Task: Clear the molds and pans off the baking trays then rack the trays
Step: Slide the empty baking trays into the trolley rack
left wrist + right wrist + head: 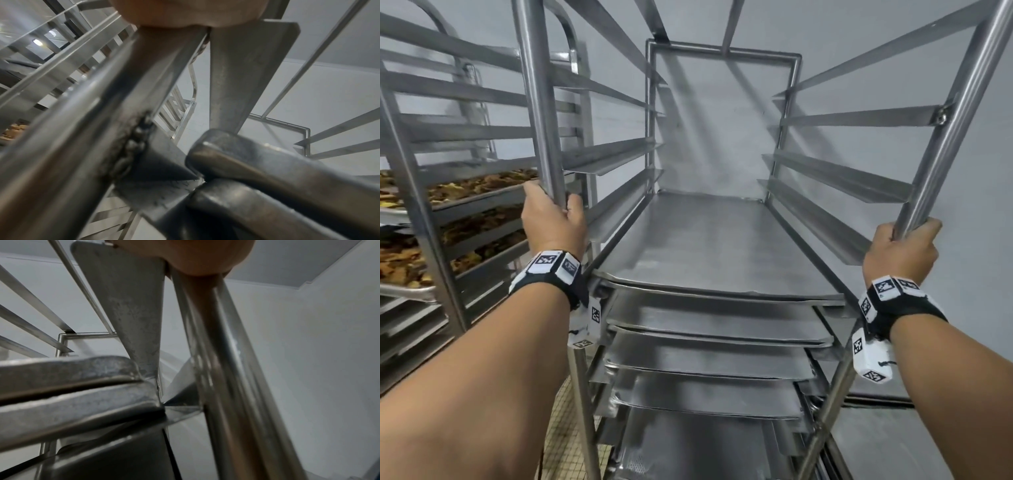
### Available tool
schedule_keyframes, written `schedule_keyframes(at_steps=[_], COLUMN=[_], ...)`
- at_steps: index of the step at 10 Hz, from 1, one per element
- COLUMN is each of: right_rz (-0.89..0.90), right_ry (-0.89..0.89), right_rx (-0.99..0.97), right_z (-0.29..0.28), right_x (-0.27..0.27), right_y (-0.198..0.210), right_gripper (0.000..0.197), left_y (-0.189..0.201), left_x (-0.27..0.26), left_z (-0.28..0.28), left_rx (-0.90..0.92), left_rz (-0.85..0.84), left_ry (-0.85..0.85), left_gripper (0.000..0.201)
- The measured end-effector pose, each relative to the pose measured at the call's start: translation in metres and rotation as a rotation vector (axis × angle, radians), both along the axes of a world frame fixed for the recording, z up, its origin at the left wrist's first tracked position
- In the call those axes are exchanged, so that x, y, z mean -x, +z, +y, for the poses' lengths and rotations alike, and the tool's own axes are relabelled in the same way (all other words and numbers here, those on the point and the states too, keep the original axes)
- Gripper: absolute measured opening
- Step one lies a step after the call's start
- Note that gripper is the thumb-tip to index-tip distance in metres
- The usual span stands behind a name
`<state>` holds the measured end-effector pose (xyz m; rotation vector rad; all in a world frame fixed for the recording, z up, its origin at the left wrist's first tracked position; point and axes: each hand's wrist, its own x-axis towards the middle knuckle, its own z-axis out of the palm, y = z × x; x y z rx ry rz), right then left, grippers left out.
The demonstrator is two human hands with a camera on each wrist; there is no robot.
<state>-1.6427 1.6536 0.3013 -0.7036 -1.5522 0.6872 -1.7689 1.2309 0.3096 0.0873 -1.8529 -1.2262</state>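
text: none readable; wristbands (553,265) carry coded squares only; rack steel seemingly unmarked

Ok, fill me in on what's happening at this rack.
A person stands at a steel tray rack and grips its two front uprights, the left hand on the left post, the right hand on the right post. Several empty baking trays already sit on the lower runners; the upper runners hold nothing. A neighbouring rack to the left holds trays of browned baked food. No molds or pans are in view.
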Motion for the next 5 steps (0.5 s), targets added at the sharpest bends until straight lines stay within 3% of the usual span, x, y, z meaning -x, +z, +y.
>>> schedule_keyframes(at_steps=[2,3,4,5], right_rz=[-0.166,-0.330,-0.561,-0.724], right_ry=[0.071,0.108,0.150,0.107], right_rx=[0.059,0.153,0.233,0.047], right_z=[-0.011,-0.022,-0.028,-0.043], right_x=[-0.013,-0.029,-0.040,-0.066], right_y=[0.008,0.023,0.042,0.069], right_gripper=[0.030,0.037,0.053,0.064], left_y=[0.002,0.005,0.017,0.017], left_x=[-0.004,-0.013,-0.021,-0.041], left_z=[-0.004,-0.006,-0.016,-0.044], left_rx=[0.016,0.028,0.148,0.535], left_rz=[-0.046,-0.140,-0.235,-0.315], left_ry=[-0.076,-0.110,-0.194,-0.151], left_gripper=[0.029,0.033,0.059,0.094])
